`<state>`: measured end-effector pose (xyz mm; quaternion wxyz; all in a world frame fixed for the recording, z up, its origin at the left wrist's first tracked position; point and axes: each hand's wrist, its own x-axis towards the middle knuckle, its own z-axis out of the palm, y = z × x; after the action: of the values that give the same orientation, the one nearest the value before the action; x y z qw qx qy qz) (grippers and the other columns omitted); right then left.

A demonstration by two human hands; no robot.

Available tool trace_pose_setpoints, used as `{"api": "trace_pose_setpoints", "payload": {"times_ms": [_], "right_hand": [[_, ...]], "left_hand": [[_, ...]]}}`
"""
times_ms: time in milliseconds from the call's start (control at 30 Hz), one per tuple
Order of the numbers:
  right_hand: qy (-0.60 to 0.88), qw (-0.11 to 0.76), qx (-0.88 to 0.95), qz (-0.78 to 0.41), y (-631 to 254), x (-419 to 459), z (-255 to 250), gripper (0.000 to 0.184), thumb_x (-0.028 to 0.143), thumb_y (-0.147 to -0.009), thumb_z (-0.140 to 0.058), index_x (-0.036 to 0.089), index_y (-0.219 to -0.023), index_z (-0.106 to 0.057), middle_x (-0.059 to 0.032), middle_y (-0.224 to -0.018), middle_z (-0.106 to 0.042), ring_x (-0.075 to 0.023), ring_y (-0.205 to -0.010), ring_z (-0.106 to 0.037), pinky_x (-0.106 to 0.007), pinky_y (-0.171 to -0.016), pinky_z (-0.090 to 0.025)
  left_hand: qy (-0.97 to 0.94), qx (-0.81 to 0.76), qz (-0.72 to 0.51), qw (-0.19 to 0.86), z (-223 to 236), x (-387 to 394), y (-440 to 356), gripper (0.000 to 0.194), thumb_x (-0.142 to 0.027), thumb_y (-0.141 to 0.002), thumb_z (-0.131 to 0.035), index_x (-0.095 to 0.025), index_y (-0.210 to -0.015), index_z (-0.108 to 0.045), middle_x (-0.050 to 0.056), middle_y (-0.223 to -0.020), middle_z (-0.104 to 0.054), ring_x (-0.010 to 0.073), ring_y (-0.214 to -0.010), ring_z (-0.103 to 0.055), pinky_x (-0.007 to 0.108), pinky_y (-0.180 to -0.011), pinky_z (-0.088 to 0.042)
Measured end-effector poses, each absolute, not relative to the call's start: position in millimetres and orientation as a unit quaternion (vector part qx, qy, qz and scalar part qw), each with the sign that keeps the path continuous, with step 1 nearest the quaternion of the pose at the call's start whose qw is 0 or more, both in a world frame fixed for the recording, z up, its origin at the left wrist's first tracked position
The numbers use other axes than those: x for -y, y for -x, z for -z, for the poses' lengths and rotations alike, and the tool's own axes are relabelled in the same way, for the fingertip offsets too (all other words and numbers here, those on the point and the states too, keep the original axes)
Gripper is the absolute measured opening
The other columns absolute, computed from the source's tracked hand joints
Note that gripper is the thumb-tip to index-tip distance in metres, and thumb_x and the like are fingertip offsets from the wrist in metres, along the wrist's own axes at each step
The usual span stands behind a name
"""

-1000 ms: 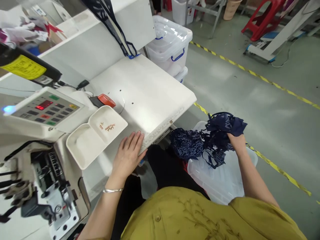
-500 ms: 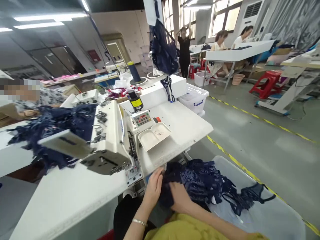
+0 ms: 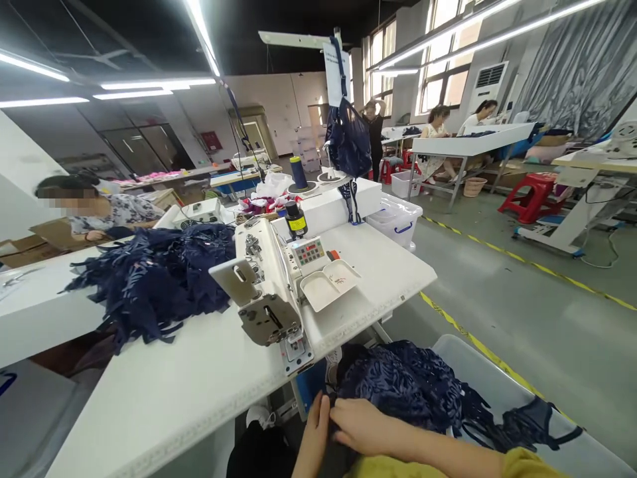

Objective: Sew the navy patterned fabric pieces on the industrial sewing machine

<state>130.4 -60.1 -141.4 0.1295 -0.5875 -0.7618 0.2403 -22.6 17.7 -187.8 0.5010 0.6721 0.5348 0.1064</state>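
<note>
A bundle of navy lace garments (image 3: 403,388) lies in my lap and spills over into a clear plastic bin (image 3: 502,395) on my right. My right hand (image 3: 365,428) is closed, pinching the near left edge of the bundle. Right beside it, my left hand (image 3: 314,441) has its fingers held together against the same edge and grips the lace. Both hands sit low in the view, just below the front edge of the white sewing table (image 3: 199,385).
A white sewing machine (image 3: 269,292) with a control panel (image 3: 308,252) and a two-part tray (image 3: 328,282) stands on the table. A pile of navy lace (image 3: 154,279) covers the left table, where a person (image 3: 99,209) sits. Yellow floor tape (image 3: 497,362), a red stool (image 3: 530,192) and more workers lie beyond.
My view has swung up from the table to the whole room. My right hand brought the navy lace from the bin into my lap, and my left hand left the table edge to join it.
</note>
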Motion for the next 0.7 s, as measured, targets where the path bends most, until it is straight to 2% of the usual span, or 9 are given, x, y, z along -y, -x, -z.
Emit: {"api": "trace_pose_setpoints", "payload": {"times_ms": [67, 133, 200, 300, 400, 533, 600, 700], "right_hand": [[0.566, 0.159, 0.763, -0.269, -126, 67, 126, 0.042, 0.041, -0.084, -0.062, 0.014, -0.117, -0.059, -0.0137, -0.112, -0.066, -0.0276, -0.099, -0.064, -0.033, -0.082, -0.052], [0.535, 0.215, 0.752, -0.319, -129, 70, 118, 0.041, 0.046, -0.084, -0.063, 0.018, -0.114, -0.061, -0.0097, -0.112, -0.066, -0.0240, -0.098, -0.064, -0.029, -0.082, -0.050], [0.552, 0.285, 0.705, -0.342, -140, 68, 115, 0.031, 0.046, -0.090, -0.054, 0.020, -0.104, -0.065, -0.0057, -0.103, -0.068, -0.0193, -0.093, -0.063, -0.025, -0.080, -0.048], [0.643, 0.348, 0.608, -0.310, -160, 58, 114, 0.033, 0.043, -0.095, -0.043, 0.018, -0.095, -0.065, -0.0057, -0.095, -0.067, -0.0188, -0.090, -0.061, -0.027, -0.080, -0.045], [0.578, 0.326, 0.639, -0.390, -172, 48, 110, 0.043, 0.051, -0.095, -0.037, 0.018, -0.091, -0.065, -0.0036, -0.088, -0.067, -0.0170, -0.082, -0.060, -0.026, -0.075, -0.045], [0.425, 0.272, 0.694, -0.513, -170, 43, 98, 0.067, 0.057, -0.097, -0.015, 0.016, -0.070, -0.061, -0.0005, -0.067, -0.059, -0.0131, -0.068, -0.058, -0.022, -0.071, -0.047], [0.425, 0.251, 0.714, -0.496, -167, 41, 94, 0.065, 0.054, -0.098, -0.015, 0.017, -0.071, -0.061, -0.0005, -0.066, -0.058, -0.0137, -0.070, -0.057, -0.023, -0.071, -0.047], [0.474, 0.186, 0.740, -0.439, -164, 39, 94, 0.051, 0.046, -0.097, -0.027, 0.017, -0.074, -0.062, -0.0003, -0.065, -0.057, -0.0146, -0.068, -0.054, -0.025, -0.068, -0.046]], "left_hand": [[-0.660, -0.529, -0.072, 0.528, 174, -29, 19, 0.088, -0.082, -0.063, -0.045, -0.006, -0.103, -0.065, 0.021, -0.111, -0.067, 0.0327, -0.115, -0.060, 0.037, -0.102, -0.044], [-0.672, -0.492, -0.049, 0.552, 158, -35, 21, 0.076, -0.079, -0.062, -0.054, -0.010, -0.090, -0.068, 0.014, -0.093, -0.071, 0.0299, -0.099, -0.065, 0.036, -0.091, -0.049], [-0.698, -0.441, -0.036, 0.564, 137, -33, 24, 0.064, -0.072, -0.065, -0.060, -0.013, -0.086, -0.069, 0.008, -0.086, -0.070, 0.0250, -0.089, -0.065, 0.033, -0.084, -0.050], [-0.738, -0.395, -0.058, 0.544, 95, -23, 22, 0.054, -0.067, -0.073, -0.060, -0.017, -0.088, -0.070, 0.004, -0.083, -0.068, 0.0197, -0.081, -0.062, 0.028, -0.078, -0.049], [-0.775, -0.364, -0.112, 0.504, 54, -13, 17, 0.043, -0.061, -0.082, -0.056, -0.022, -0.091, -0.070, 0.004, -0.086, -0.068, 0.0186, -0.081, -0.062, 0.027, -0.078, -0.049], [-0.851, -0.263, -0.161, 0.424, 24, -7, 18, 0.026, -0.046, -0.091, -0.053, -0.027, -0.092, -0.071, 0.005, -0.085, -0.068, 0.0176, -0.082, -0.063, 0.025, -0.077, -0.051], [-0.873, -0.225, -0.178, 0.394, 22, -5, 19, 0.021, -0.040, -0.092, -0.053, -0.030, -0.098, -0.070, 0.005, -0.087, -0.068, 0.0166, -0.084, -0.063, 0.024, -0.078, -0.051], [-0.882, -0.218, -0.199, 0.367, 27, 0, 20, 0.021, -0.036, -0.094, -0.051, -0.029, -0.099, -0.070, 0.005, -0.090, -0.066, 0.0159, -0.086, -0.062, 0.023, -0.079, -0.051]]}}
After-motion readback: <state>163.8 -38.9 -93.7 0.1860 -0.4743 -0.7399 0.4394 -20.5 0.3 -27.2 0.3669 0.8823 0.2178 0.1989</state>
